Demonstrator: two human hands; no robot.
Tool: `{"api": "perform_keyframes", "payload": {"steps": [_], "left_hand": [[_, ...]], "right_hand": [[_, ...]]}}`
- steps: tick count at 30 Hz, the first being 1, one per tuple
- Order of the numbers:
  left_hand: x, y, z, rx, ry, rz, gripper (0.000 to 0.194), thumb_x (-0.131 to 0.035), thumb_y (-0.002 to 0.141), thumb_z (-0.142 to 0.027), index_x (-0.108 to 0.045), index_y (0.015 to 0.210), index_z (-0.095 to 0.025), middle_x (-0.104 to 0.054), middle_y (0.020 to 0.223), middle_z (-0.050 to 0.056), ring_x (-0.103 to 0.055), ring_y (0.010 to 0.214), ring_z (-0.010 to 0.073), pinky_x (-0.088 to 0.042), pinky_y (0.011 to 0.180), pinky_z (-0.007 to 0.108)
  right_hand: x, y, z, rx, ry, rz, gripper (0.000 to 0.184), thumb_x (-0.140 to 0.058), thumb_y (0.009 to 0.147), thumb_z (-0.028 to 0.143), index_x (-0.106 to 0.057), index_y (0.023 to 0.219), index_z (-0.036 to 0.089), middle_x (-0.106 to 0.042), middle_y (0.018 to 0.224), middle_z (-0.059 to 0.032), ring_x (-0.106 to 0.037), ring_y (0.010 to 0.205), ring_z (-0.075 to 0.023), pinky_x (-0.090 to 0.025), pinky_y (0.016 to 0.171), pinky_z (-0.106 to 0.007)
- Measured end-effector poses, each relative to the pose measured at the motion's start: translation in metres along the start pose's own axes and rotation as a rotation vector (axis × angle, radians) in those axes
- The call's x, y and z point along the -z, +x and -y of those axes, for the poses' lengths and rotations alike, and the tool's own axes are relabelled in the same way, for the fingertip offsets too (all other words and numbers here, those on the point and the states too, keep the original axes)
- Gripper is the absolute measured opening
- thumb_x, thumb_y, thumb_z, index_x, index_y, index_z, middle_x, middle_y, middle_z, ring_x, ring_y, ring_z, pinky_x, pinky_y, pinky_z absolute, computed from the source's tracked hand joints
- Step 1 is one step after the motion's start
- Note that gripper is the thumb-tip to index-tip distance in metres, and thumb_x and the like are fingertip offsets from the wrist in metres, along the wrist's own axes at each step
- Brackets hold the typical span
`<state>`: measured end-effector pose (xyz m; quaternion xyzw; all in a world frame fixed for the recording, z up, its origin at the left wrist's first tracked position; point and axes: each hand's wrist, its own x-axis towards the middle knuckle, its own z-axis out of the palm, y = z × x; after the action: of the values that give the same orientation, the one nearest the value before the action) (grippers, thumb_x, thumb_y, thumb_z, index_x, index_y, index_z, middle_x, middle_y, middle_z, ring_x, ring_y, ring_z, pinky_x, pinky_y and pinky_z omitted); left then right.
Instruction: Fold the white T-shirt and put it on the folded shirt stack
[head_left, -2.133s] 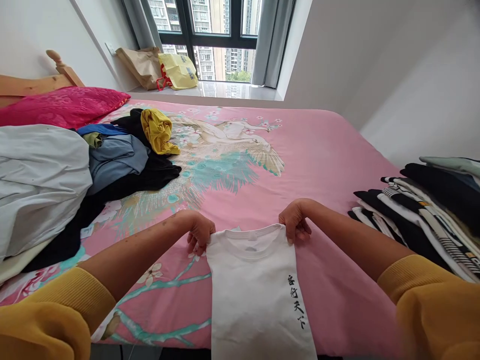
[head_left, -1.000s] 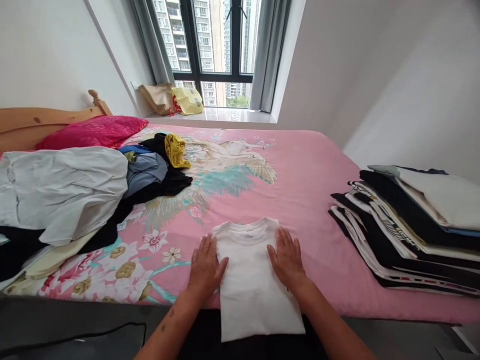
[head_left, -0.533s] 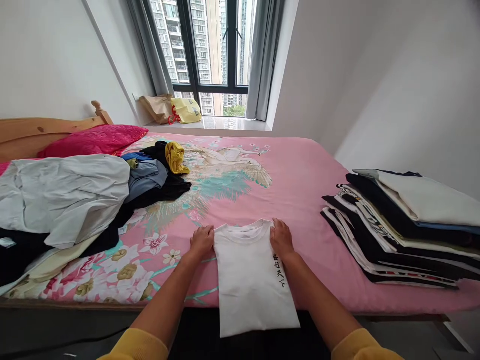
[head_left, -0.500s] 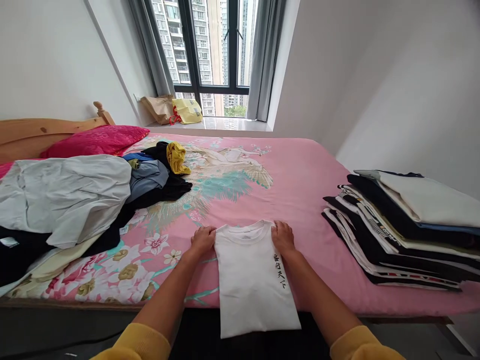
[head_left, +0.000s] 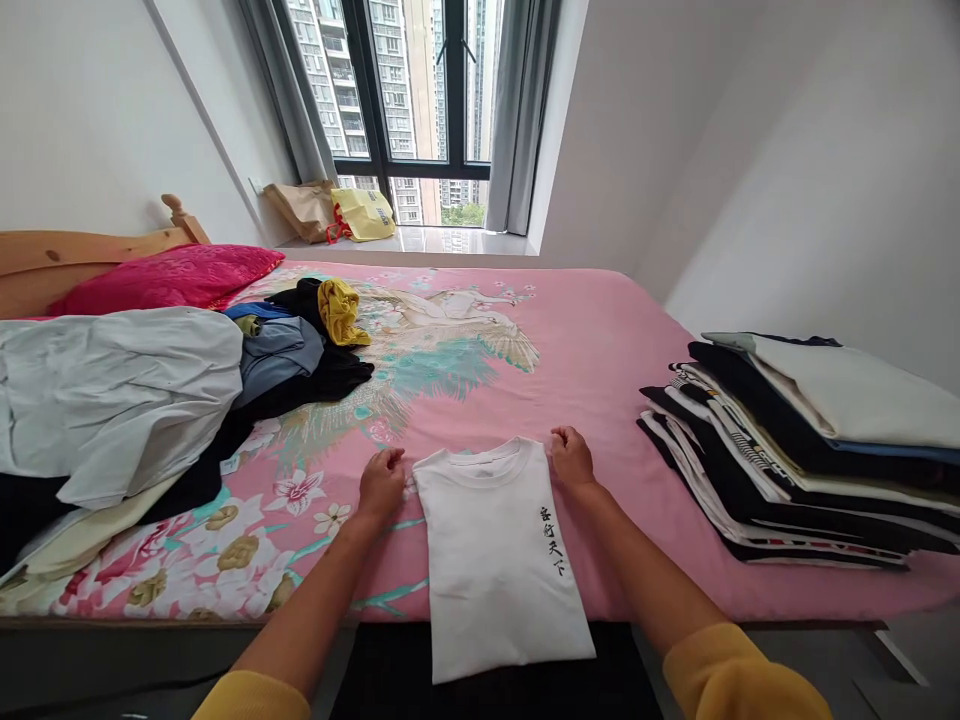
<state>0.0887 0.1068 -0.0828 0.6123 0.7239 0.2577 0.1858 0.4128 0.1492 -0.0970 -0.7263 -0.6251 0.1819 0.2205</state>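
Observation:
A white T-shirt [head_left: 491, 560], folded into a rectangle, lies front up at the bed's near edge, its lower part hanging past that edge. Black characters run down its right side, and the round collar points away from me. My left hand [head_left: 382, 485] is just off the shirt's left shoulder, fingers loosely bent and empty. Beyond the right shoulder, my right hand [head_left: 571, 457] hovers close to the pink sheet with its fingers half curled, holding nothing. Both hands are apart from the fabric.
A tall stack of folded clothes [head_left: 795, 470] stands on the right of the bed. Unfolded clothes [head_left: 120, 390] are heaped on the left, near a red pillow [head_left: 169, 278]. Paper and yellow bags [head_left: 365, 215] sit on the windowsill.
Both hands have let go of the T-shirt's shoulders and moved outward, the left one farther. The shirt stays folded in place while the view has shifted slightly.

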Motion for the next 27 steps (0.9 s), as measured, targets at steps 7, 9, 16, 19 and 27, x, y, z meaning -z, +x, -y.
{"api": "perform_keyframes", "payload": {"steps": [7, 9, 16, 19, 27], "left_hand": [[-0.030, -0.051, -0.004, -0.409, 0.290, 0.090, 0.055, -0.037, 0.088, -0.038, -0.038, 0.139, -0.016, -0.032, 0.147, 0.008, -0.023, 0.137, 0.0256, -0.008, 0.112, 0.051], [-0.028, -0.055, 0.008, -0.260, 0.371, 0.050, 0.057, -0.035, 0.089, -0.038, -0.035, 0.140, -0.011, -0.030, 0.147, 0.012, -0.023, 0.137, 0.0278, -0.008, 0.111, 0.054], [-0.014, -0.084, 0.007, -0.126, 0.242, -0.174, 0.053, -0.040, 0.088, -0.037, -0.043, 0.131, -0.007, -0.047, 0.134, 0.019, -0.040, 0.126, 0.0286, -0.032, 0.103, 0.045], [-0.018, -0.132, -0.016, -0.062, 0.015, -0.109, 0.054, -0.050, 0.081, -0.044, -0.047, 0.122, -0.009, -0.058, 0.115, 0.017, -0.052, 0.109, 0.0291, -0.040, 0.093, 0.044], [-0.033, -0.227, -0.002, 0.458, -0.613, 0.167, 0.069, -0.056, 0.065, -0.064, -0.055, 0.106, -0.009, -0.064, 0.103, 0.017, -0.060, 0.095, 0.0279, -0.044, 0.081, 0.035]], "right_hand": [[-0.022, -0.050, 0.011, 0.224, -0.206, 0.116, 0.057, -0.025, 0.092, 0.039, -0.024, 0.145, 0.018, -0.022, 0.151, -0.0047, -0.011, 0.140, -0.0205, -0.003, 0.112, -0.048], [-0.022, -0.051, 0.004, 0.137, -0.266, 0.167, 0.058, -0.024, 0.092, 0.038, -0.022, 0.146, 0.016, -0.019, 0.152, -0.0047, -0.009, 0.140, -0.0211, -0.002, 0.112, -0.049], [-0.010, -0.079, -0.001, 0.162, -0.213, 0.008, 0.058, -0.019, 0.093, 0.038, -0.017, 0.147, 0.016, -0.016, 0.153, -0.0036, -0.007, 0.141, -0.0182, -0.009, 0.113, -0.046], [-0.013, -0.098, -0.002, 0.193, -0.233, 0.096, 0.055, -0.027, 0.092, 0.035, -0.027, 0.144, 0.018, -0.025, 0.150, -0.0055, -0.016, 0.139, -0.0209, -0.007, 0.112, -0.050], [-0.008, -0.088, 0.079, 0.645, -0.002, -0.043, 0.035, -0.029, 0.095, 0.028, -0.062, 0.106, 0.021, -0.059, 0.120, -0.0051, -0.043, 0.122, -0.0181, -0.024, 0.107, -0.038]]}}
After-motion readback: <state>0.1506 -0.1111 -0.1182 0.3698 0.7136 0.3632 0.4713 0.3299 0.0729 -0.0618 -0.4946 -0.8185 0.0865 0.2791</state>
